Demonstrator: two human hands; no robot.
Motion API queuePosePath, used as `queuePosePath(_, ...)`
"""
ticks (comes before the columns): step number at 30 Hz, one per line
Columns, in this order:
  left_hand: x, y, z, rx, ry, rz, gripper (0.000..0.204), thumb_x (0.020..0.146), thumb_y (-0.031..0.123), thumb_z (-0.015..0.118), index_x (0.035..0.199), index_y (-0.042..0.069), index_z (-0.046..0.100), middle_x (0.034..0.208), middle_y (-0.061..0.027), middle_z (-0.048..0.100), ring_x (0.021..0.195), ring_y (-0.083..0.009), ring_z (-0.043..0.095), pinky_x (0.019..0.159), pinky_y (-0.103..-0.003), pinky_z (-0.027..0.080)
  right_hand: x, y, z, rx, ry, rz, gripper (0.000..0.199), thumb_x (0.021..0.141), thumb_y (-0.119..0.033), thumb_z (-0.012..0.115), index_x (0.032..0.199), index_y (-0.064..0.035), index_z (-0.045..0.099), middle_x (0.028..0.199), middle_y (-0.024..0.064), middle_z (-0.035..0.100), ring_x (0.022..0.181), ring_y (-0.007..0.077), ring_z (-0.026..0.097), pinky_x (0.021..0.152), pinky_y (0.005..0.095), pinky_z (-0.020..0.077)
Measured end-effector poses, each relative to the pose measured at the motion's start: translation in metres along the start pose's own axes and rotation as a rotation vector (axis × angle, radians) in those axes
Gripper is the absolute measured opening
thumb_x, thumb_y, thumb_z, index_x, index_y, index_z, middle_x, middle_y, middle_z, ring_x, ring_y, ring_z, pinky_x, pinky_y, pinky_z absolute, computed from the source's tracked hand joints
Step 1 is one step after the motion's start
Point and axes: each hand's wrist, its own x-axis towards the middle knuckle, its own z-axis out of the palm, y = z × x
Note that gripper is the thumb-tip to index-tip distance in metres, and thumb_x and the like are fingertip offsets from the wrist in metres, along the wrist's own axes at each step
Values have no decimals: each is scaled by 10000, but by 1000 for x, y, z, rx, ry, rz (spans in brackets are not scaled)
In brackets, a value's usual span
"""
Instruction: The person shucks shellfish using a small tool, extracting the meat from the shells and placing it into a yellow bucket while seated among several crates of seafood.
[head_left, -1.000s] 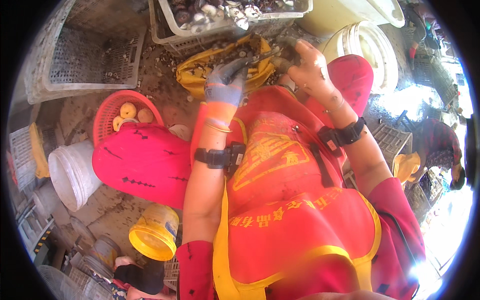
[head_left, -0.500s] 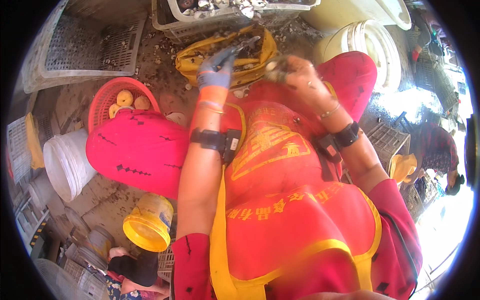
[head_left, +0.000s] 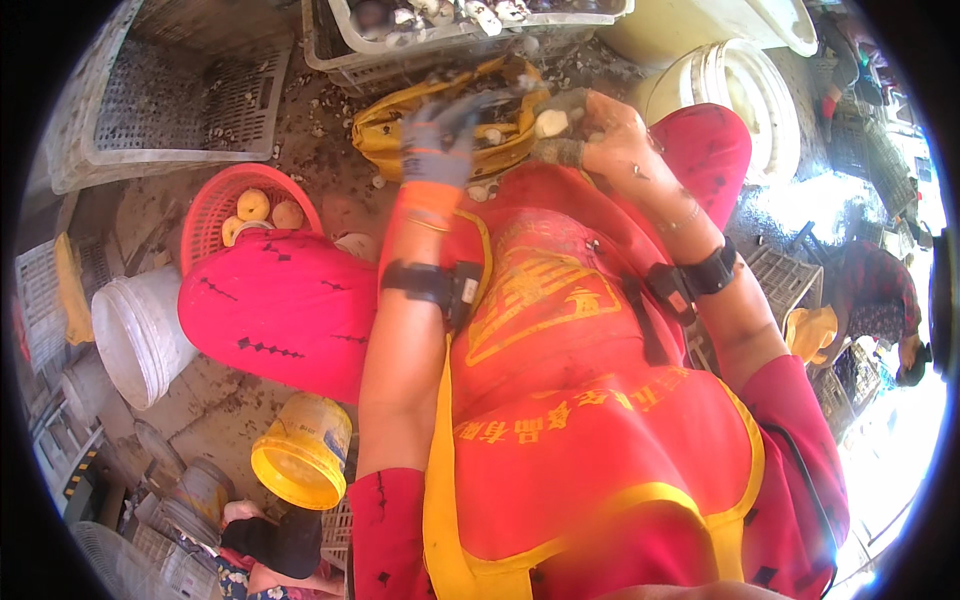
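Note:
My left hand [head_left: 438,140], in a grey glove with an orange cuff, is over the left part of a yellow-rimmed bag or basin [head_left: 375,135]. Its fingers are smeared by motion, so what they hold cannot be made out. To the right, my right hand [head_left: 600,135] is closed, with dark, dirty covering on its fingers. A pale rounded lump [head_left: 551,123] shows at its fingertips; its kind is unclear. Small whitish bits [head_left: 482,190] lie at the near edge of the bag or basin.
Ahead stands a grey crate [head_left: 590,18] with dark and white pieces; another crate [head_left: 180,150] is at far left. A red basket [head_left: 200,215] of yellowish round things, a white bucket [head_left: 140,330] and a yellow bucket [head_left: 300,455] are left. White tubs [head_left: 740,110] stand right. People sit nearby.
My left hand has moved slightly, and the grey pointed thing seen at its fingers no longer shows clearly. My right hand has steadied, with the pale lump plainer at its fingertips.

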Motion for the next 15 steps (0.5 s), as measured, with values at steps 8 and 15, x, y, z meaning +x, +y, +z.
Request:
queuePosePath(8, -6, -31, -2, 57, -32, -128, 309, 757, 40, 591, 1017, 185, 675, 785, -70, 616, 684, -209, 571, 635, -303, 460, -3, -4, -2, 88, -39, -8, 319, 796, -70, 627, 1092, 1, 530, 952, 59, 598, 764, 79, 545, 603, 224, 442)
queuePosePath(15, -1, 10, -2, 18, 15, -25, 330, 743, 29, 598, 1011, 203, 680, 841, -61, 618, 737, -219, 581, 674, -310, 463, 2, 12, 6, 1354, -9, 414, 249, 913, -96, 398, 1118, 4, 499, 1046, 118, 556, 840, 199, 528, 618, 249, 442)
